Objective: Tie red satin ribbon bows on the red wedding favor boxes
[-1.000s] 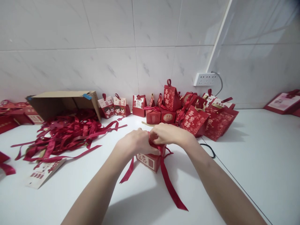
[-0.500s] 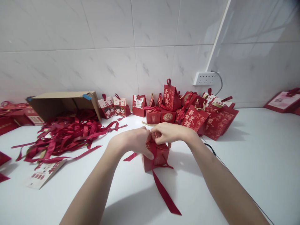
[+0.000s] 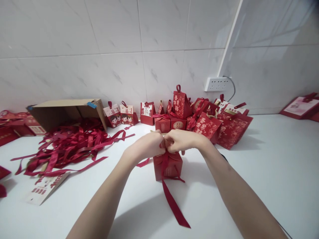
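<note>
A small red gift box (image 3: 171, 167) stands upright on the white table in front of me. A dark red ribbon (image 3: 174, 205) runs down its front, and one long end lies on the table toward me. At the top of the box, my left hand (image 3: 152, 144) and my right hand (image 3: 178, 141) meet with curled fingers, pinching the ribbon where it crosses the lid. The fingertips and the ribbon between them are partly hidden. Another ribbon end shows behind the box on the left, and a thin red cord hangs at its right side.
An open cardboard box (image 3: 67, 104) on its side spills a heap of red ribbons (image 3: 74, 146) at left. A printed card (image 3: 46, 189) lies before it. Several red gift boxes (image 3: 181, 104) stand along the tiled wall, below a white power strip (image 3: 217, 84).
My left thumb has come off the front of the box and closed in at the top. Both hands now pinch close together, and the box sits slightly further right.
</note>
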`<state>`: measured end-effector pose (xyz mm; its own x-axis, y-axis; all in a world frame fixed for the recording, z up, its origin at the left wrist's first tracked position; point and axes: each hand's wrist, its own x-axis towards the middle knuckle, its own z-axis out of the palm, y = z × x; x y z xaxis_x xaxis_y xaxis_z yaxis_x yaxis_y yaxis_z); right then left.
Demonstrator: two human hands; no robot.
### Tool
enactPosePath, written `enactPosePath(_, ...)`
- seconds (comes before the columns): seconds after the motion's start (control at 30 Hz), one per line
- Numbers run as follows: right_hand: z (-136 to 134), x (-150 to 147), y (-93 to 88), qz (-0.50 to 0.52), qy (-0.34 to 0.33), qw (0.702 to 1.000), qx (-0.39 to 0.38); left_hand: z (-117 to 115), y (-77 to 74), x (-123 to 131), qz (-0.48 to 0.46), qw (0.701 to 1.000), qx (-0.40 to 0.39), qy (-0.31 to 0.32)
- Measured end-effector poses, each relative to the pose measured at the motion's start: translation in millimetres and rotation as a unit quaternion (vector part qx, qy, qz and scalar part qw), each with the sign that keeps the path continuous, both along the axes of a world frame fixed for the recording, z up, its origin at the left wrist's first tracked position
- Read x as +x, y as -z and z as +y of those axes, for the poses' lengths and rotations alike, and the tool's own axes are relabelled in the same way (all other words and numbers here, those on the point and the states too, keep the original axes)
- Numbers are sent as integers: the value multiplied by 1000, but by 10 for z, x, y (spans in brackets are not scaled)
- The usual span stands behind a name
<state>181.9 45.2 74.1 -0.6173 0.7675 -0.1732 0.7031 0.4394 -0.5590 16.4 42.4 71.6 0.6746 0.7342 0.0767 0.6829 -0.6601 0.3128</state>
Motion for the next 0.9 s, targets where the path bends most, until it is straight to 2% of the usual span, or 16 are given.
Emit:
enactPosePath(0.17,-21,17,-9,-17,20,1000,8,-33,4,25,45,999,21,-11)
enactPosePath(0.3,1,17,-8,-39,3,999,17,-16,7,12,93,995,23,-7)
enactPosePath(0.6,1,27,-38,-32,-55,997,50,-51,13,13,112,992,34,-37)
enactPosePath(0.9,36,66,-10,-50,-16,999,9,-56,0,18,148,988,19,-40)
